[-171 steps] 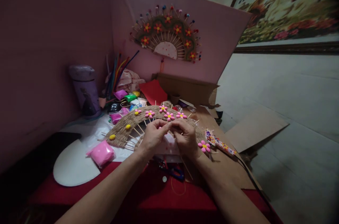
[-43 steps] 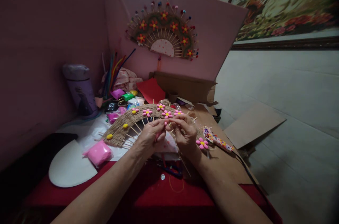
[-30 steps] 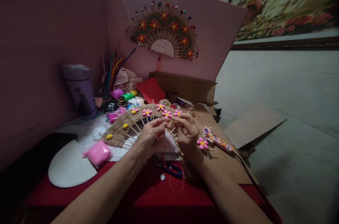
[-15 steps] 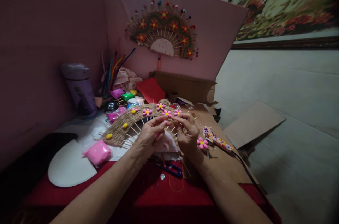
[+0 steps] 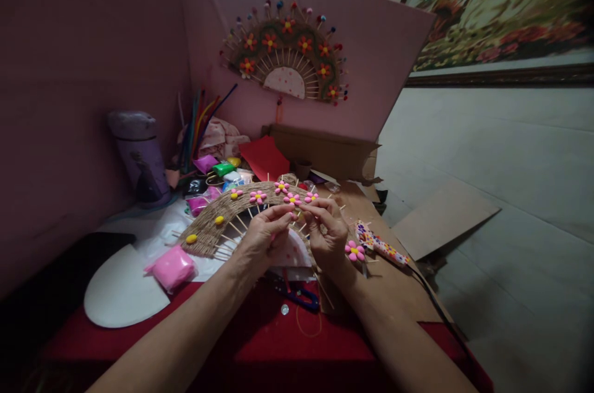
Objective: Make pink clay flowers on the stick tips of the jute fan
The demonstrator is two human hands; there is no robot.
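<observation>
My left hand (image 5: pixel 266 233) is closed in a pinch, with a small piece of pink clay (image 5: pixel 292 215) at its fingertips. Close beside it, my right hand (image 5: pixel 327 231) is pinched too, its fingertips nearly meeting the left's; what sits between them is too small to make out. Behind both hands lies a twine-woven fan (image 5: pixel 211 226) on thin sticks, partly hidden by them. Pink clay flowers with yellow centres (image 5: pixel 257 197) dot its band, and plain yellow clay ovals (image 5: pixel 191 239) lie toward its left end. Another pink flower (image 5: pixel 354 251) shows right of my right hand.
A pink clay packet (image 5: pixel 171 267) and white semicircular board (image 5: pixel 123 294) lie left. Blue-handled scissors (image 5: pixel 304 298) rest in front on the red cloth (image 5: pixel 223 343). A patterned glue gun (image 5: pixel 383 249) with a cord lies right on cardboard. A purple bottle (image 5: pixel 143 161) stands back left.
My hands stay almost in place; only the fingertips shift very slightly around the pink clay. Everything else looks the same.
</observation>
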